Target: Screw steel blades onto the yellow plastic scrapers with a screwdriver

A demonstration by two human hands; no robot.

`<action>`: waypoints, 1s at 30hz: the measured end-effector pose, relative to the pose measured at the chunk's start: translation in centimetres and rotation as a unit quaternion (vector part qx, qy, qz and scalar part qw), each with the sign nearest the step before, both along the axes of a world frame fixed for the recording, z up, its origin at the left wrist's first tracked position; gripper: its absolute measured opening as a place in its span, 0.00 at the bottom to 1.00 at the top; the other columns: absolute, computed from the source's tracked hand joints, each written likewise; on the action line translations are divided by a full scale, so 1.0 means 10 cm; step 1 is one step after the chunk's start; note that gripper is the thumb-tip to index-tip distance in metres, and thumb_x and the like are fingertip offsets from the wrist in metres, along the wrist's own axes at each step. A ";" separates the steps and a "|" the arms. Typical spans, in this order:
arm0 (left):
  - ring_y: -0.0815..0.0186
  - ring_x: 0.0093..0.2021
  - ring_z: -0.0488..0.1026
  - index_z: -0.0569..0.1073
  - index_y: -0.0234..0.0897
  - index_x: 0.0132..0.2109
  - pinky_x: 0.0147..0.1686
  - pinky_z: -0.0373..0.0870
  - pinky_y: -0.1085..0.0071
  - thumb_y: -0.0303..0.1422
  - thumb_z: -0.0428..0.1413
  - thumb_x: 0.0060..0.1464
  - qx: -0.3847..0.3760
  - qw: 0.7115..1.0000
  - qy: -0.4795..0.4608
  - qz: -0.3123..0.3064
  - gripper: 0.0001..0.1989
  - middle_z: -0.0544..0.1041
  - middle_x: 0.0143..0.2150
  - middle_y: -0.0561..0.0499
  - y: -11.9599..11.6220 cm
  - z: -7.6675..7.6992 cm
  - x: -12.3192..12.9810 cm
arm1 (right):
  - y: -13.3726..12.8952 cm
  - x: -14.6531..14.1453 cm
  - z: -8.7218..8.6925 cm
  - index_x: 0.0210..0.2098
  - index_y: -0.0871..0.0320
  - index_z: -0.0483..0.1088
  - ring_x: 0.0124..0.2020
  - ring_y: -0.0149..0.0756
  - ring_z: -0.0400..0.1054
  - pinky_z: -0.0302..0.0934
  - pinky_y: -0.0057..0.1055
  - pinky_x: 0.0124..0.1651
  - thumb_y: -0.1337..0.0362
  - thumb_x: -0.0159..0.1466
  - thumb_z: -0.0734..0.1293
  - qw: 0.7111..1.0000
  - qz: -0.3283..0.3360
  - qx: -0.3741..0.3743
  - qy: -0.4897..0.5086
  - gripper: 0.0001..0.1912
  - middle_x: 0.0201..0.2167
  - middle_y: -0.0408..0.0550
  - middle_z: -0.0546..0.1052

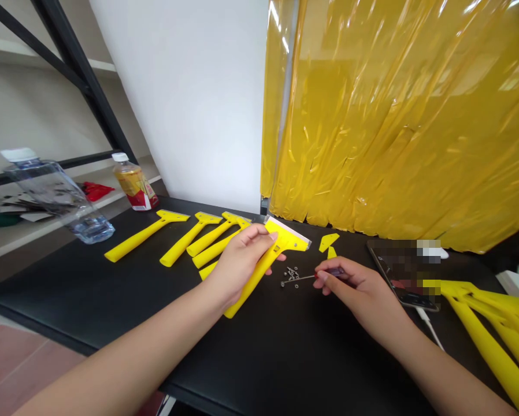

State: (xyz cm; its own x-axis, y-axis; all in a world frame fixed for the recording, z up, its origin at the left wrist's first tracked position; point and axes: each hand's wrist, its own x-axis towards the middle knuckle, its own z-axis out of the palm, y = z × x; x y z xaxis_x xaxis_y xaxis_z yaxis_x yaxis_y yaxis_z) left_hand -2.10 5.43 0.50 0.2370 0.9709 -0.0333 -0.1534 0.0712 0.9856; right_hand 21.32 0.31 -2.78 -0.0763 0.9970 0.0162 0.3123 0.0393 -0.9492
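Note:
My left hand is closed around a yellow scraper, its wide head with a metal blade edge pointing away from me. My right hand pinches a screwdriver with a thin metal shaft. The shaft points left over a small pile of screws and nuts on the black table. A small round metal piece shows at its tip; whether it is attached, I cannot tell. Beyond the right hand lie two small yellow plates. Several more yellow scrapers lie in a row left of my left hand.
A clear water bottle and a drink bottle with a red-yellow label stand at the left. At the right are a phone with a white cable and several yellow scraper handles. Yellow film hangs behind the table.

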 end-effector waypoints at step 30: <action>0.56 0.41 0.84 0.73 0.39 0.42 0.24 0.73 0.76 0.41 0.64 0.60 -0.031 0.999 0.009 -0.031 0.12 0.79 0.42 0.48 0.04 -0.09 -0.01 | -0.11 0.09 0.11 0.45 0.50 0.76 0.41 0.40 0.76 0.68 0.37 0.48 0.50 0.70 0.67 0.990 0.000 0.062 -0.126 0.13 0.39 0.45 0.82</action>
State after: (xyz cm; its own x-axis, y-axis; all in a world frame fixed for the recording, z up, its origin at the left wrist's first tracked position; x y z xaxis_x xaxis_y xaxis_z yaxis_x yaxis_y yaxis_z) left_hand -2.23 5.79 -0.37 0.2952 0.9505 -0.0966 -0.1301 0.1402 0.9815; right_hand 22.17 -0.78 -1.63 -0.0930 0.9885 0.1194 0.5391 0.1508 -0.8287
